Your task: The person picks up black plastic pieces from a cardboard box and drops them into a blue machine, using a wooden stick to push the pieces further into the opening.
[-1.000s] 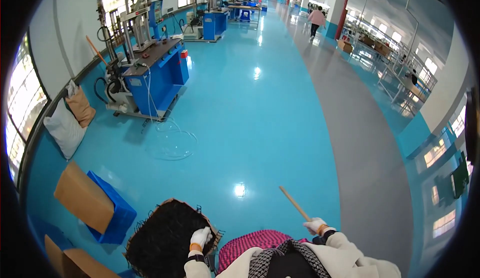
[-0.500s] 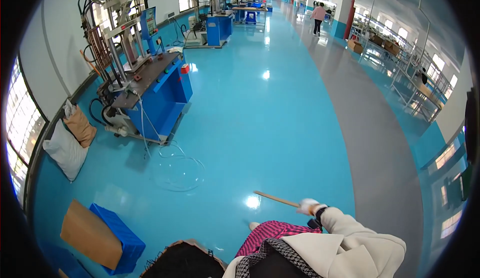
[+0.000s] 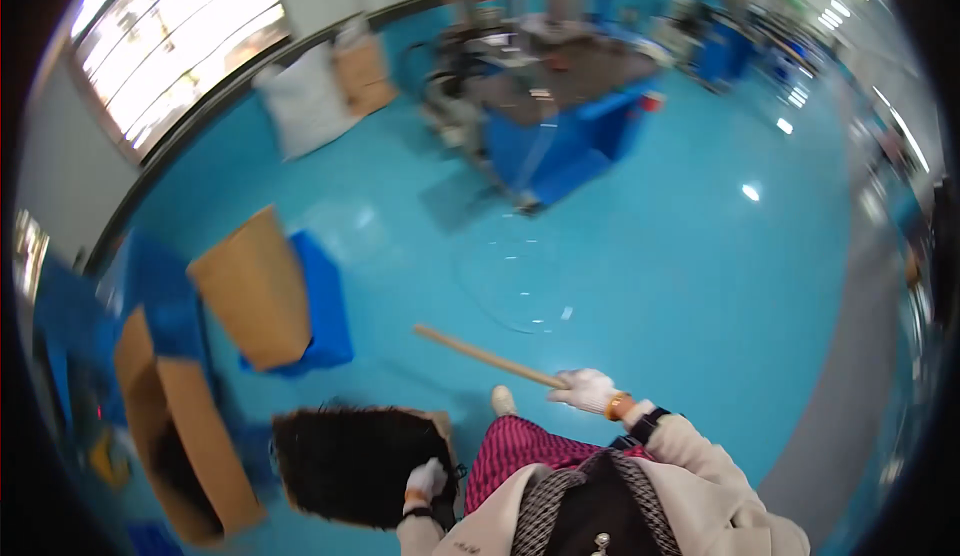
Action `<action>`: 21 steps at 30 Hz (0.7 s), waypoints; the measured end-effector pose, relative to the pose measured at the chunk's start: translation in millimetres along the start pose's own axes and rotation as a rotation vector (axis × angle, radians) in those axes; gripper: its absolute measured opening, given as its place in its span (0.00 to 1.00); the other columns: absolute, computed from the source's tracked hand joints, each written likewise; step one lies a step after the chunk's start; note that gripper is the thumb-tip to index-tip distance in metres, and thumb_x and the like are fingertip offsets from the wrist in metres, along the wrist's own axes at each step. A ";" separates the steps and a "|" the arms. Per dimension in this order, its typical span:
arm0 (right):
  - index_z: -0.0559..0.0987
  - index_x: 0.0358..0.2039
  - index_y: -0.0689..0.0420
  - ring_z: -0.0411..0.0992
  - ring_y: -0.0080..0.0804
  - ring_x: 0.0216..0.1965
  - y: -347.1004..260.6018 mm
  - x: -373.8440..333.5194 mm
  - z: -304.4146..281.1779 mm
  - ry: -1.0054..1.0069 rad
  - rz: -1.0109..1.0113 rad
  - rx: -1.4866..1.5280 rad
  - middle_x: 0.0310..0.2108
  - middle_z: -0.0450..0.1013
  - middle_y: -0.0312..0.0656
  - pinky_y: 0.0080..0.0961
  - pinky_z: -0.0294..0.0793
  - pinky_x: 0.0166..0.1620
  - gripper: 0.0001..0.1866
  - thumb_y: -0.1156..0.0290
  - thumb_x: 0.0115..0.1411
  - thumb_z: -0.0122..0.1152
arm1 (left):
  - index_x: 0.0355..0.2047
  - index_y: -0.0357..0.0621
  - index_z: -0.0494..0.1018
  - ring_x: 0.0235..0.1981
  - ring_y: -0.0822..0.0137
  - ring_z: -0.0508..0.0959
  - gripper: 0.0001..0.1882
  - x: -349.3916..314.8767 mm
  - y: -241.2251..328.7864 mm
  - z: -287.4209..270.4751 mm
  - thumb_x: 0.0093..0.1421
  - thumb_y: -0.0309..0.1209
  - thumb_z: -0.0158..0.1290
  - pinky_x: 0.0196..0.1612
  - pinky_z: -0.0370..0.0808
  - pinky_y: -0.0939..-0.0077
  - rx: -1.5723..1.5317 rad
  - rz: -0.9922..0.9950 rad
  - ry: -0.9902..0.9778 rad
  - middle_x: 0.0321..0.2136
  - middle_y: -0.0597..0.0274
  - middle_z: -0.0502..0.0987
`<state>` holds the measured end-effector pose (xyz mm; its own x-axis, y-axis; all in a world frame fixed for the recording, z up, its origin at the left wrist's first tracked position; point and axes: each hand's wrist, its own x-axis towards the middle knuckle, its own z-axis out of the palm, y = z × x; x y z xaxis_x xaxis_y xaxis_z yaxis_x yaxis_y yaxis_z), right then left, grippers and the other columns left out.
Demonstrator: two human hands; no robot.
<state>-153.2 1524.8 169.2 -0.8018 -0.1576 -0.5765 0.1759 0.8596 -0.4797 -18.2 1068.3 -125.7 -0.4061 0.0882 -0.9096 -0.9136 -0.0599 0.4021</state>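
Observation:
My right hand (image 3: 585,391), in a white glove, is closed round one end of a wooden stick (image 3: 485,357). The stick points left above the floor, clear of the box. Lower down, my left hand (image 3: 428,478), also gloved in white, is at the right side of an open cardboard box (image 3: 440,422). Black, stringy material (image 3: 350,463) fills this box nearly to its rim, with thin strands poking over the edges. My left hand overlaps that material; blur and small size hide whether its fingers grip anything.
Left of the filled box stands another open cardboard box (image 3: 200,436). Beyond it, a brown carton (image 3: 258,291) leans on a blue crate (image 3: 335,306). A blue machine bench (image 3: 560,146) stands ahead, with thin tubing on the floor before it. White and brown sacks (image 3: 305,101) lean by the wall.
My view has swung left and down, bringing the boxes and my left hand into sight. The stick stays in my right hand.

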 end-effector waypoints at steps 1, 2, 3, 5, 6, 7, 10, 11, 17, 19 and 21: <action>0.79 0.46 0.53 0.78 0.42 0.37 -23.4 10.6 -17.4 -0.062 0.003 0.046 0.35 0.79 0.45 0.38 0.77 0.42 0.28 0.40 0.60 0.57 | 0.24 0.46 0.76 0.16 0.68 0.70 0.22 2.6 13.3 -5.6 0.64 0.49 0.50 0.21 0.63 0.71 0.014 0.041 0.013 0.19 0.67 0.75; 0.79 0.43 0.55 0.78 0.37 0.31 -25.5 17.8 -32.1 -0.084 0.090 0.108 0.30 0.78 0.43 0.35 0.78 0.38 0.28 0.42 0.60 0.57 | 0.24 0.46 0.76 0.16 0.68 0.70 0.22 -16.0 39.5 33.7 0.64 0.49 0.50 0.21 0.63 0.71 -0.028 0.024 0.003 0.19 0.67 0.75; 0.79 0.43 0.55 0.78 0.37 0.31 -29.5 32.2 -41.6 -0.114 0.071 0.078 0.30 0.78 0.43 0.35 0.78 0.38 0.28 0.42 0.60 0.57 | 0.28 0.43 0.77 0.19 0.69 0.71 0.23 -52.3 118.1 68.3 0.64 0.51 0.50 0.23 0.65 0.71 0.049 0.101 0.211 0.22 0.65 0.76; 0.78 0.39 0.58 0.75 0.30 0.24 -64.9 75.4 -62.8 -0.068 0.057 0.230 0.24 0.75 0.39 0.30 0.77 0.31 0.25 0.46 0.60 0.60 | 0.32 0.44 0.77 0.22 0.70 0.73 0.23 -48.4 151.1 52.0 0.65 0.52 0.50 0.26 0.67 0.72 0.024 0.109 0.252 0.24 0.65 0.78; 0.78 0.36 0.60 0.73 0.27 0.20 -81.4 105.1 -78.9 -0.036 0.059 0.316 0.21 0.74 0.38 0.28 0.76 0.28 0.23 0.48 0.60 0.61 | 0.35 0.44 0.78 0.24 0.70 0.74 0.23 -38.8 175.8 44.6 0.65 0.53 0.50 0.28 0.69 0.73 0.084 0.110 0.243 0.27 0.65 0.80; 0.78 0.36 0.60 0.73 0.27 0.20 -94.0 130.0 -90.6 -0.053 0.032 0.290 0.21 0.74 0.38 0.28 0.76 0.28 0.23 0.48 0.60 0.61 | 0.38 0.45 0.78 0.27 0.71 0.76 0.23 -28.2 194.8 36.4 0.65 0.53 0.49 0.30 0.71 0.73 0.165 0.099 0.221 0.30 0.64 0.81; 0.76 0.32 0.62 0.70 0.23 0.17 -121.4 181.5 -102.2 -0.027 -0.003 0.676 0.19 0.71 0.37 0.23 0.72 0.22 0.20 0.54 0.60 0.64 | 0.43 0.36 0.78 0.31 0.66 0.80 0.30 -4.6 244.5 26.6 0.64 0.55 0.50 0.36 0.76 0.68 0.168 0.301 0.262 0.33 0.57 0.83; 0.76 0.32 0.62 0.70 0.23 0.17 -131.1 200.5 -110.1 -0.041 -0.012 0.666 0.19 0.71 0.37 0.23 0.72 0.22 0.20 0.54 0.60 0.64 | 0.43 0.36 0.78 0.31 0.66 0.80 0.30 -0.4 269.6 28.0 0.64 0.55 0.50 0.36 0.76 0.68 0.153 0.299 0.273 0.33 0.57 0.83; 0.76 0.31 0.62 0.69 0.23 0.16 -196.2 334.3 -169.5 -0.055 -0.090 0.745 0.18 0.71 0.36 0.22 0.71 0.21 0.18 0.57 0.60 0.66 | 0.46 0.37 0.78 0.34 0.66 0.82 0.30 34.2 379.8 13.8 0.63 0.55 0.50 0.41 0.77 0.70 0.102 0.321 0.358 0.35 0.57 0.83; 0.76 0.30 0.62 0.68 0.23 0.16 -219.3 377.9 -189.0 -0.058 -0.126 0.729 0.18 0.71 0.36 0.22 0.71 0.21 0.18 0.57 0.60 0.65 | 0.46 0.37 0.78 0.34 0.66 0.82 0.30 49.9 399.1 -2.2 0.63 0.55 0.50 0.41 0.77 0.70 0.096 0.321 0.388 0.35 0.57 0.83; 0.76 0.30 0.61 0.69 0.23 0.16 -252.6 417.4 -216.6 -0.072 -0.194 0.680 0.17 0.71 0.36 0.22 0.71 0.21 0.18 0.56 0.59 0.65 | 0.46 0.38 0.78 0.34 0.67 0.81 0.29 65.5 397.4 -26.0 0.64 0.55 0.50 0.41 0.77 0.72 -0.149 0.207 0.417 0.35 0.59 0.82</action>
<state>-655.9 1347.1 193.0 -0.8193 -0.3286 -0.4698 0.3703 0.3223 -0.8712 -407.4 1024.4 -28.2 -0.5086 -0.3449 -0.7889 -0.7895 -0.1787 0.5871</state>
